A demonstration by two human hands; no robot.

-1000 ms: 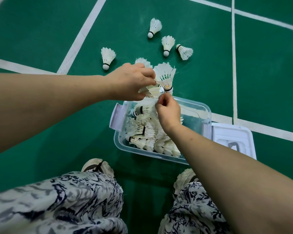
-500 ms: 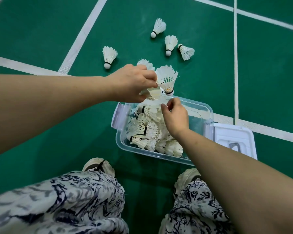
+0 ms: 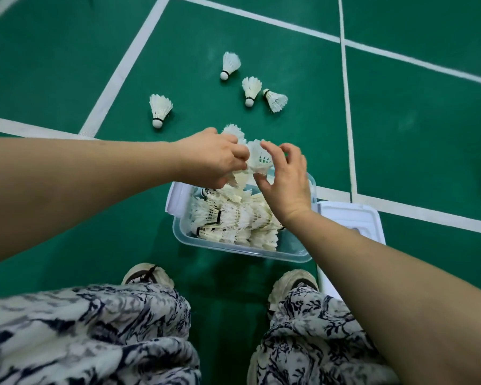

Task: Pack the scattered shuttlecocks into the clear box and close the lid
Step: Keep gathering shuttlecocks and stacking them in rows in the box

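Observation:
The clear box [image 3: 233, 250] sits on the green floor in front of my feet, holding several white shuttlecocks [image 3: 233, 218] laid on their sides. Above its far edge my left hand [image 3: 214, 159] grips a bunch of shuttlecocks [image 3: 258, 159]. My right hand [image 3: 285, 176] is against the same bunch, fingers spread around one shuttlecock without closing on it. Farther out on the floor lie loose shuttlecocks: one on the left [image 3: 159, 109] and three in a group [image 3: 252, 88]. The white lid [image 3: 347, 218] lies right of the box, partly under my right forearm.
White court lines [image 3: 128, 65] cross the green floor. My two shoes [image 3: 147, 275] and patterned trouser legs [image 3: 89, 332] fill the bottom of the view, close to the box's near edge.
My right hand has risen from inside the box to the bunch held by my left hand, and its fingers have spread. The left hand has stayed put with its shuttlecocks.

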